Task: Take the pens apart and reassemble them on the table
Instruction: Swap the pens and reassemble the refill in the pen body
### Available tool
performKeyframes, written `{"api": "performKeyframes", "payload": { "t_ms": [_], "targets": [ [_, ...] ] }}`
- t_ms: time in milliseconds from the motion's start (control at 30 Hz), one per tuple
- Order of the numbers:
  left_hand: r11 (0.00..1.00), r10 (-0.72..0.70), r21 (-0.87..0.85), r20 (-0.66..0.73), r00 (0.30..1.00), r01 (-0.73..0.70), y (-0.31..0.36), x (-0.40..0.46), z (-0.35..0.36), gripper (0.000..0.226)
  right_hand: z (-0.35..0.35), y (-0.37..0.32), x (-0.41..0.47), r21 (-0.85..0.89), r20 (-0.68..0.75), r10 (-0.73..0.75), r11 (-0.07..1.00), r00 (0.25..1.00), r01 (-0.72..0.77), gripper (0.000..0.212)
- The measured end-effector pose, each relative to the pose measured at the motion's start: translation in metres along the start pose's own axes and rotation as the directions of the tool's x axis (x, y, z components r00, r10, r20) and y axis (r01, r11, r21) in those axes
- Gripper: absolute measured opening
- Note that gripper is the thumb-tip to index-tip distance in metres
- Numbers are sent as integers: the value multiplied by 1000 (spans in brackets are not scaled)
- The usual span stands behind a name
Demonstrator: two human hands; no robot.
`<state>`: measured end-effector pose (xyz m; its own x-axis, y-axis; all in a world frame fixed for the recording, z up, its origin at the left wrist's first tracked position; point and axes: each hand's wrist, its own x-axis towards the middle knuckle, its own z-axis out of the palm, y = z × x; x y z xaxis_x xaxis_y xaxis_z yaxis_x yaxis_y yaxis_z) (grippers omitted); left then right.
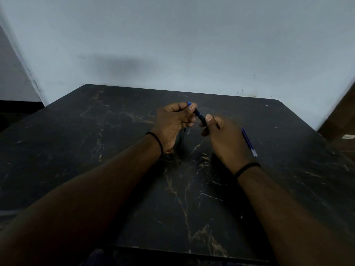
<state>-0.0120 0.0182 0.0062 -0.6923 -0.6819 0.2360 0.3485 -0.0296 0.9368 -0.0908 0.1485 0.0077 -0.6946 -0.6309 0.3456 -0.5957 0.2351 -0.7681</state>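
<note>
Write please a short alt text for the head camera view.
Both hands, left hand and right hand, hold a dark pen with a blue end above a black marble-patterned table. A blue refill lies on the table beside the right hand.

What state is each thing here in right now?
pen: held off the table, gripped at both ends
left hand: closed on the pen's blue-tipped end
right hand: closed on the pen's other end
refill: loose, lying flat on the table
</note>
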Motion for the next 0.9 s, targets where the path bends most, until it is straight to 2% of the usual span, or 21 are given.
{"api": "performKeyframes", "payload": {
  "t_ms": [100, 200, 333, 567, 733, 833, 900],
  "targets": [
    [1000, 4, -17, 5, 1000, -4, 2, -1, 1, 13, 2, 1, 1, 60, -57, -35, 997, 998, 38, 19],
    [1000, 7, -10, 4, 1000, -7, 2, 0, 0, 13, 1, 2, 1, 39, -64, -64, 997, 996, 66, 16],
    [1000, 5, -1, 9, 1000, -5, 0, 1, -1, 12, -1, 1, -2, -47, 40, -26, 998, 999, 28, 38],
    [1000, 19, 6, 27, 999, -19, -1, 2, -2, 14, 2, 1, -1, 48, -48, -76, 996, 996, 78, 15],
    [999, 28, 39, 37, 999, -29, -1, 3, -4, 16, 0, -2, -4, 45, 19, 1, 999, 1000, -2, 33],
    [999, 28, 32, 58, 998, -30, -1, 3, -3, 16, 3, -2, -1, 76, -47, -41, 996, 998, 44, 17],
    [999, 28, 24, 63, 998, -30, -2, 3, -3, 16, 3, 0, 0, 73, -76, -63, 995, 995, 69, 15]
  ]
}}
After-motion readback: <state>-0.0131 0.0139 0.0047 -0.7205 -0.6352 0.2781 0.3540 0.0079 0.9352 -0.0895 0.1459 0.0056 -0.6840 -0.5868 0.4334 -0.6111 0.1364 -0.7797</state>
